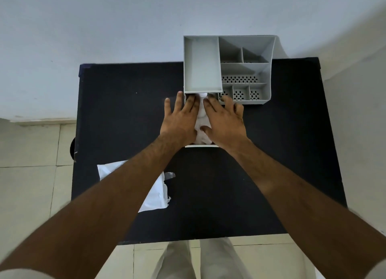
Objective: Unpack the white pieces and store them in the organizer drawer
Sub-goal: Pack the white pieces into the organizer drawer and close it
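A grey organizer with several compartments stands at the far middle of the black table. Its drawer is pulled out toward me below the large left compartment. White pieces lie inside the drawer, mostly hidden under my hands. My left hand lies flat on the drawer's left side, fingers spread and reaching under the organizer's front. My right hand lies flat on the right side, fingers spread, thumb on the white pieces. Neither hand grips anything that I can see.
An opened white plastic bag lies on the black table near my left forearm, with a small grey scrap beside it. A pale wall stands behind the table. Tiled floor shows at left and below.
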